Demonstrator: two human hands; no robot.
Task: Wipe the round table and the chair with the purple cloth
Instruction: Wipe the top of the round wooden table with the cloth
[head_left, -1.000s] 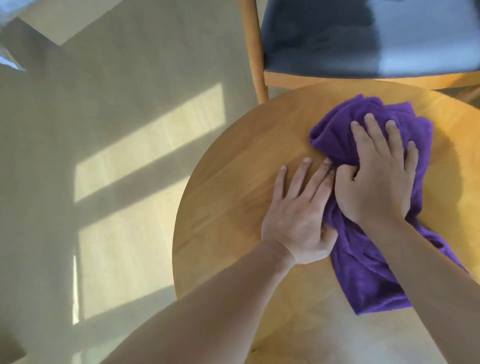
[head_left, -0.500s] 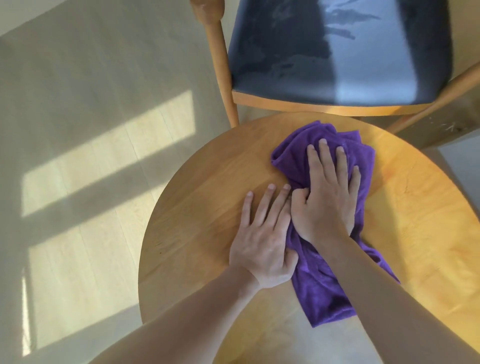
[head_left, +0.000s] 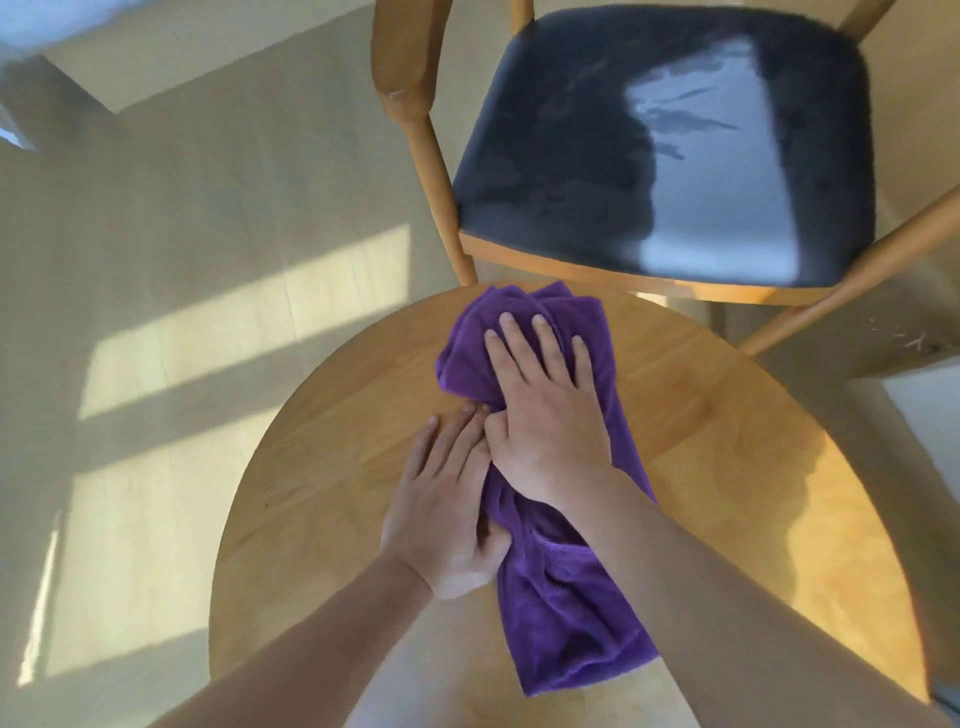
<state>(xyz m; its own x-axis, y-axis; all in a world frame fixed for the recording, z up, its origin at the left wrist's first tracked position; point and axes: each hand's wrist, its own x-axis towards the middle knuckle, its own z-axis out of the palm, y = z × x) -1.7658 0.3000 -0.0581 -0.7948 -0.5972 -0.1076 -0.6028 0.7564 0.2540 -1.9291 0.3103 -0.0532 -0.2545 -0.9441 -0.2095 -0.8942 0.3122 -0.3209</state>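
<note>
The purple cloth (head_left: 571, 613) lies bunched in a long strip on the round wooden table (head_left: 332, 467), reaching from the far edge toward me. My right hand (head_left: 545, 410) presses flat on the cloth's far half, fingers spread. My left hand (head_left: 447, 514) lies flat on the bare wood beside it, its thumb side tucked against the cloth's left edge. Beyond the table stands the wooden chair (head_left: 431, 171) with a dark padded seat (head_left: 597, 156), untouched by either hand.
Pale wood floor (head_left: 182, 364) with sunlit patches spreads to the left. The chair's legs stand close against the table's far edge. A low ledge or wall base (head_left: 909, 343) shows at the right.
Both hands and the cloth have slid toward the table's far edge near the chair. The view has shifted, showing more of the chair seat.
</note>
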